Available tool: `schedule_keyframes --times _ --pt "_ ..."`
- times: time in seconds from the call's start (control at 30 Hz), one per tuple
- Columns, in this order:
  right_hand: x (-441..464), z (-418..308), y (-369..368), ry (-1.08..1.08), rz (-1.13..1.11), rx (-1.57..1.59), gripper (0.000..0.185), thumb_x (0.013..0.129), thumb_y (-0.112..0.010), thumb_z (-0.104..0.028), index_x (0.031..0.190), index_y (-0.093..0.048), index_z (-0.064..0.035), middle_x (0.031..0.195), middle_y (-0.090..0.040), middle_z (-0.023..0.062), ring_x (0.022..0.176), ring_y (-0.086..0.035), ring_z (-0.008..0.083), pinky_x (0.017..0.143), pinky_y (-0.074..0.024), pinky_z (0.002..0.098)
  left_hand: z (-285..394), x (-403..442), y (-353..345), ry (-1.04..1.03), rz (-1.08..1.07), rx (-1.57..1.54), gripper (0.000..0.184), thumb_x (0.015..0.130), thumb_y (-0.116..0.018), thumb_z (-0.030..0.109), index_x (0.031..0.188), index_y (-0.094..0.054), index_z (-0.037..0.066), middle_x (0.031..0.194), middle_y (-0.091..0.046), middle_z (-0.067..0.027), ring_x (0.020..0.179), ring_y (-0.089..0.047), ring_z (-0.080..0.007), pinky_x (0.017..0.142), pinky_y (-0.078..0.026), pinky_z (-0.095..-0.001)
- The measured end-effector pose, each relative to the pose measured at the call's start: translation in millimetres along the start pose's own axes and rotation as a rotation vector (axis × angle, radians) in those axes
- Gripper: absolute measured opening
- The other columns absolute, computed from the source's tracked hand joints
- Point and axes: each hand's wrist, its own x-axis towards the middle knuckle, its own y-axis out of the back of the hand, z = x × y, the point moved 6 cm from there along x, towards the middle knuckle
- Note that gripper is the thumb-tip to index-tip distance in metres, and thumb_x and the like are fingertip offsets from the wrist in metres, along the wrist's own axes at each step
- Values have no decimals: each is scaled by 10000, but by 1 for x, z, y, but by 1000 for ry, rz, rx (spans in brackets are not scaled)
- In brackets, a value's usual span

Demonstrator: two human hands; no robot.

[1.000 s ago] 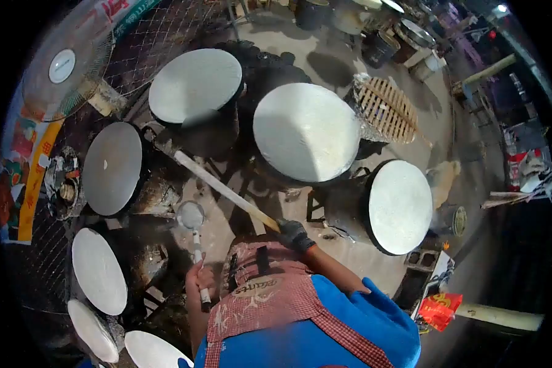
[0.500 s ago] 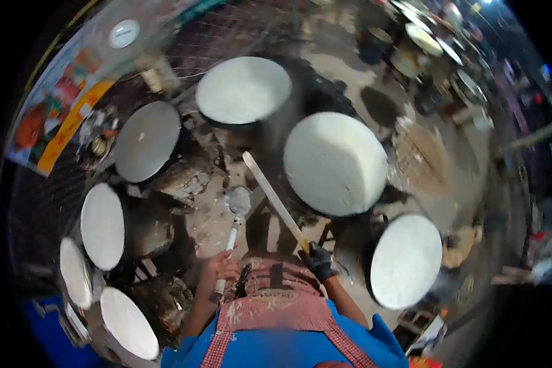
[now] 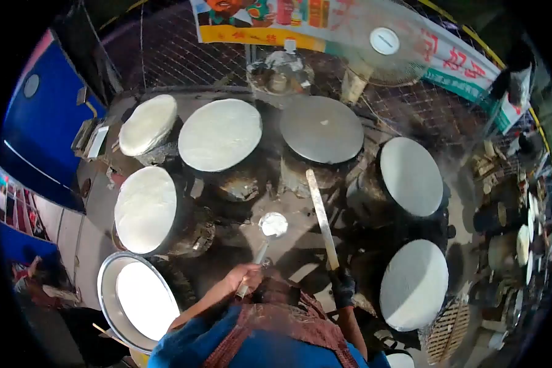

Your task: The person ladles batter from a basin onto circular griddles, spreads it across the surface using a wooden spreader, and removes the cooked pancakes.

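My left hand [image 3: 245, 278] is closed around the handle of a ladle [image 3: 273, 224], whose round bowl is coated with or holds something white. In a black glove, my right hand [image 3: 342, 288] grips the lower end of a long flat wooden spatula [image 3: 322, 214] that points away from me. Ahead of the spatula tip is a bare grey round griddle [image 3: 322, 138] with a small pale scrap on it. White layers cover the griddles to its left [image 3: 221, 135] and right [image 3: 411, 176]. By my left forearm stands a metal basin [image 3: 104, 285] of white liquid.
More white-topped griddles stand at left [image 3: 145, 210], far left [image 3: 147, 126] and right [image 3: 414, 285]. A standing fan [image 3: 384, 40] and a printed banner [image 3: 448, 52] are by the wire fence at the back. A slatted rack [image 3: 449, 331] lies at lower right.
My view has swung left, so the griddles, fan and banner now sit farther right and the basin has come into view. Both hands still hold the ladle and the spatula.
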Motion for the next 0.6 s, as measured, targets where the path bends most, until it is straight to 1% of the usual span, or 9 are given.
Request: schedule_keyframes --times 0.03,0.07,0.17,0.2,0.27,0.33,0.47,0.57,0.6 --pt "8 -15 -9 -29 -64 56 186 758 -601 -102 926 -553 -38 798 -576 33 725 -516 134 651 -429 276 9 -4 8 -12 -47 -66 158 891 -383 205 1025 -466 190 526 -302 40 371 -279 -62 328 -222 -215" --pt "31 30 -26 160 84 141 166 758 -606 -129 891 -550 -45 717 -540 32 675 -484 132 601 -404 282 20 -6 18 -7 -51 -144 135 897 -365 233 938 -469 158 516 -297 41 364 -278 -65 358 -222 -215" --pt "55 -43 -71 107 -136 -99 187 762 -603 -155 907 -552 -48 690 -538 41 648 -483 147 585 -401 295 42 -30 34 -140 -114 -57 114 893 -378 216 841 -441 136 513 -300 41 365 -280 -67 381 -246 -212" --pt "75 -25 -93 171 -190 -266 206 759 -607 -163 918 -551 -45 700 -537 42 661 -489 150 598 -408 293 47 -41 42 -181 -112 -128 102 890 -386 198 841 -442 128 523 -308 37 373 -284 -67 383 -257 -215" --pt "95 -3 -115 65 -226 -186 194 763 -603 -160 915 -558 -48 709 -547 46 666 -492 145 608 -413 295 59 -52 50 -238 -116 -247 78 883 -402 162 842 -443 110 544 -324 28 387 -293 -66 386 -280 -222" --pt "101 -37 -125 360 -98 -208 159 777 -584 -131 907 -564 -42 706 -546 35 635 -499 128 593 -423 283 65 -55 62 -274 -160 -329 96 869 -431 133 947 -473 96 569 -341 13 400 -312 -64 362 -284 -213" --pt "134 -58 -146 227 -190 74 182 783 -576 -88 950 -553 -21 719 -531 15 578 -503 123 575 -441 254 66 -68 74 -382 -111 -496 153 851 -455 106 1002 -476 104 562 -327 10 395 -318 -58 320 -278 -183" --pt "176 -41 -164 180 -238 49 235 760 -611 -186 932 -568 -31 780 -562 71 667 -525 178 626 -433 286 63 -66 80 -505 -58 -499 172 841 -446 94 1011 -469 100 558 -331 6 381 -308 -61 318 -276 -186" --pt "193 -32 -167 164 -260 34 258 753 -622 -219 926 -573 -34 800 -572 89 696 -533 197 643 -431 296 61 -56 82 -506 -181 -619 89 830 -438 106 916 -448 88 551 -324 7 373 -300 -63 308 -270 -189"
